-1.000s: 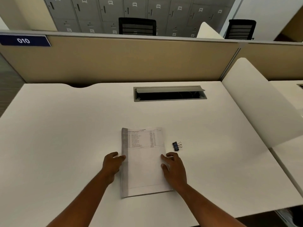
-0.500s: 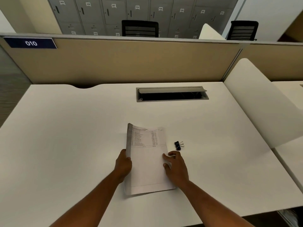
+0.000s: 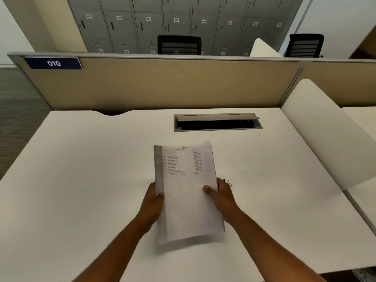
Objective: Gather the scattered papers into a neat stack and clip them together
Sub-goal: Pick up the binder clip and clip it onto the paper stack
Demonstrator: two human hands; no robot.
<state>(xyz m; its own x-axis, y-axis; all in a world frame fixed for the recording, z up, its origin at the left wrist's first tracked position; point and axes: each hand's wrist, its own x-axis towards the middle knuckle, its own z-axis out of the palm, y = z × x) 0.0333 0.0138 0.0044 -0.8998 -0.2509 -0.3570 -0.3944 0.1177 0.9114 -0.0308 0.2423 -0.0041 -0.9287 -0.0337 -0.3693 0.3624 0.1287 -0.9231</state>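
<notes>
Papers point(image 3: 188, 192): gathered into one stack, gripped above bench point(image 3: 81, 180) by left hand point(image 3: 151, 202) and right hand point(image 3: 222, 197), thumbs on top. Binder clip point(image 3: 228, 182) beside right hand; clipping outstanding.

The paper stack point(image 3: 188, 192) is white with squared edges, its top sheet printed with a blurred table on the far half, raised off the bench. The binder clip point(image 3: 228, 182), black with wire handles, lies mostly hidden just right of it.
</notes>
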